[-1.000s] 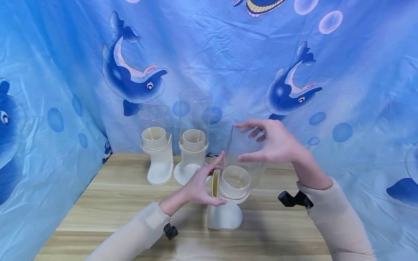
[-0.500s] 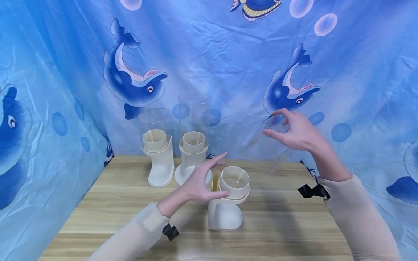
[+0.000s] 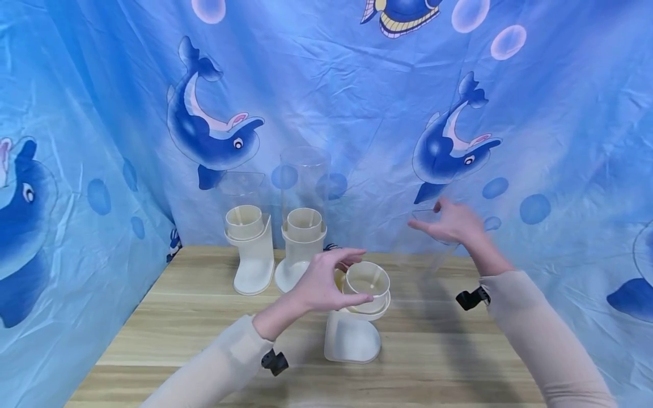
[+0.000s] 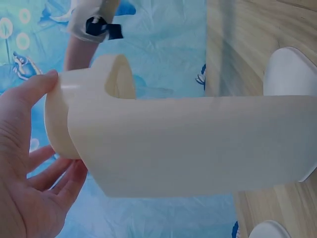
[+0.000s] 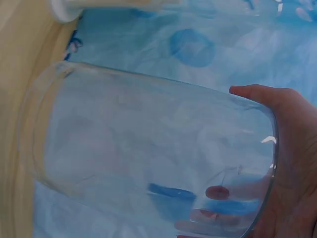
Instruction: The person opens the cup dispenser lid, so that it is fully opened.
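Note:
A cream plastic stand with a round holder on top is upright on the wooden table. A cream cup sits in that holder. My left hand grips the cup from the left, thumb at the near side and fingers behind; the left wrist view shows the thumb on the cup's wall. To the right and behind, my right hand holds a clear plastic tube by its upper end, thumb and fingers on opposite sides. The tube hangs apart from the stand.
Two similar cream stands, a left one and a middle one, stand at the back left. Each carries a cup and a clear tube. Blue curtains with printed dolphins close off the table's back and sides.
My right hand has lifted the clear tube off the near stand's cup and moved it right, then lowered slightly. My left hand has shifted from beside the holder onto the cup.

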{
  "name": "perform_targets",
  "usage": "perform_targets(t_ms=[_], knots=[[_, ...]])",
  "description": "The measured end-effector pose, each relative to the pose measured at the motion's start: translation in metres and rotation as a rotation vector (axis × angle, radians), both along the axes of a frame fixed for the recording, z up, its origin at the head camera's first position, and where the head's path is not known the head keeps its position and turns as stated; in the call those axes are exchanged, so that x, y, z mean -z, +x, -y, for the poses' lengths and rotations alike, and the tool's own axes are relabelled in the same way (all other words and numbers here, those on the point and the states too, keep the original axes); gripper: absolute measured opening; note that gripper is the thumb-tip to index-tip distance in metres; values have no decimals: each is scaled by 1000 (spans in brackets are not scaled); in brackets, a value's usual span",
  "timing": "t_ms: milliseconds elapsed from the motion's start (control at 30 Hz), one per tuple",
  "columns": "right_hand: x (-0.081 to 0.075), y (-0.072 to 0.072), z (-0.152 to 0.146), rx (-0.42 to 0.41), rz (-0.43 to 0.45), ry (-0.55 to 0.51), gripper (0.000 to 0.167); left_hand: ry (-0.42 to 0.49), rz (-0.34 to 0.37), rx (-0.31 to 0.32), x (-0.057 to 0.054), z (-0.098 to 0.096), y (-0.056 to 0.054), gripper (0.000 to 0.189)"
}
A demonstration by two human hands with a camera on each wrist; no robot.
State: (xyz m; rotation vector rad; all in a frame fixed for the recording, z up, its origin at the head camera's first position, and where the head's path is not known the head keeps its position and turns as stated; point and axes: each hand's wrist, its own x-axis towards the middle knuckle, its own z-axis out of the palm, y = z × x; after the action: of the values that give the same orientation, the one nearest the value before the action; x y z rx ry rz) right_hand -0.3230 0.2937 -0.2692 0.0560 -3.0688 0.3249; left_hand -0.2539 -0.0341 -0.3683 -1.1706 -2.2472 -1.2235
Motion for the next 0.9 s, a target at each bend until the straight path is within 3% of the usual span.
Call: perform_targets(t_ms=[233,533,900], knots=[[29,-19,2,40,36,25,120,-41,28,65,-5,3,-3,79],[61,-33,2,51,49,-9,122,-87,8,-10,-7,-5,3,82],[87,-37,-1,116,74,28,127,-85,-12,26,-6,-3,0,76]])
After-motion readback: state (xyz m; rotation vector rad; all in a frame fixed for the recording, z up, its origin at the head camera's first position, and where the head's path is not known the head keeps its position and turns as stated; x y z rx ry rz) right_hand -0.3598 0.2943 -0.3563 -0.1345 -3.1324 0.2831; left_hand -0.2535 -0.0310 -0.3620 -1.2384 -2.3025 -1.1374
